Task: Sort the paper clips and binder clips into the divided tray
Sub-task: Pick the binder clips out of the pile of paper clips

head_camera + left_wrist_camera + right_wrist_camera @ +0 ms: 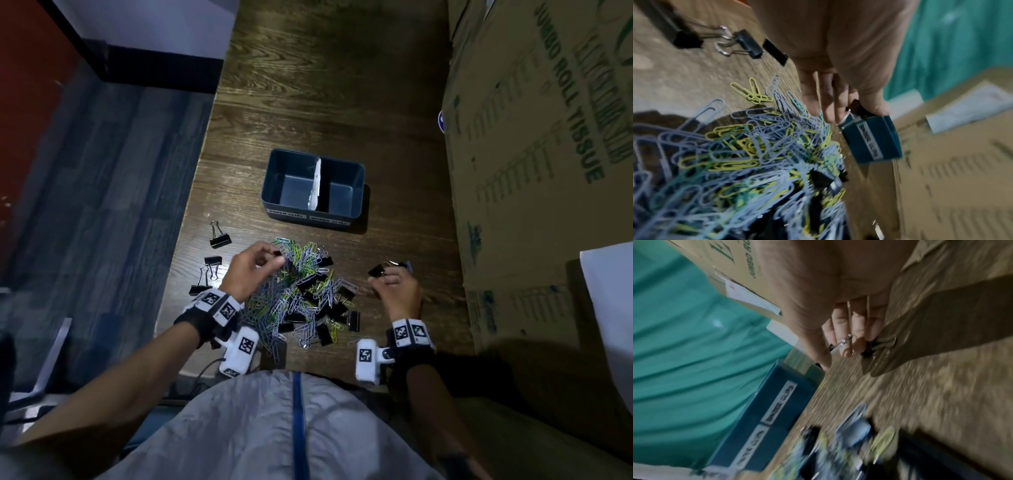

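A dark blue divided tray (274, 192) with a white divider stands on the wooden table, both halves bare; it also shows in the left wrist view (875, 141) and the right wrist view (764, 417). In front of it lies a heap of blue, yellow and green paper clips (301, 294) mixed with black binder clips. My left hand (255, 265) hovers over the heap's left side and pinches a small black binder clip (859, 108). My right hand (394, 282), to the right of the heap, holds a black binder clip (378, 270) with silver handles (842, 344).
Three black binder clips (219, 238) lie apart at the table's left edge. Large cardboard boxes (534, 144) stand along the right side, with a white sheet (609, 291) against them. The floor drops off left of the table.
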### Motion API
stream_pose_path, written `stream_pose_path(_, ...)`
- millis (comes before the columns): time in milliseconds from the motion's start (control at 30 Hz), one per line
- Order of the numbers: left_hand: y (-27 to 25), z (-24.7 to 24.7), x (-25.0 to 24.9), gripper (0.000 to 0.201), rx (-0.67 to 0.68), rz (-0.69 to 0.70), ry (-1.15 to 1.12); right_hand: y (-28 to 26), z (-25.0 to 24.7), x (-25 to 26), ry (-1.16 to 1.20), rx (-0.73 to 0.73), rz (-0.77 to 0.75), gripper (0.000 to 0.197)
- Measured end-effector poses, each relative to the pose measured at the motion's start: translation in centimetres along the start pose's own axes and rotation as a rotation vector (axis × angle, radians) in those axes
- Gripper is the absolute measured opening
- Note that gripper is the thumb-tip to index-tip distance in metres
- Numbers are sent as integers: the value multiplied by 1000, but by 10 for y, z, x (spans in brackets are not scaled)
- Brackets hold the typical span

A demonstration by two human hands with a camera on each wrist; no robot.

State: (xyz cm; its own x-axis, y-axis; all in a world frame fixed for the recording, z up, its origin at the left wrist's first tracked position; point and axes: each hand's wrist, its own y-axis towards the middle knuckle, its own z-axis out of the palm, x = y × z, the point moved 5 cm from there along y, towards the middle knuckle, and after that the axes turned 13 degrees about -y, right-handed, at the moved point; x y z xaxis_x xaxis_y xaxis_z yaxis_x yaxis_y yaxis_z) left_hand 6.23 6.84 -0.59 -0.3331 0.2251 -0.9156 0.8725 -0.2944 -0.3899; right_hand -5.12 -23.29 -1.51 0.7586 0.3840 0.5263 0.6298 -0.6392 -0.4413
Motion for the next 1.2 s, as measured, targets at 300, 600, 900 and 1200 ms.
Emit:
stream_pose_path(300, 27, -104, 7, 45, -485, -48, 371, 27, -21, -48, -272, -286, 26, 31)
stream_pose_path(600, 36, -114, 23, 45, -143, 13, 911, 3, -11, -36, -549, -279, -63, 33)
stream_pose_path(900, 15, -34, 2, 44, 15, 377, 1011, -23, 41, -11, -450, 210, -410, 44)
stream_pose_path(1200, -6, 79, 22, 56, 531, 427, 1064, -26, 63, 0, -544, 329, -391, 64)
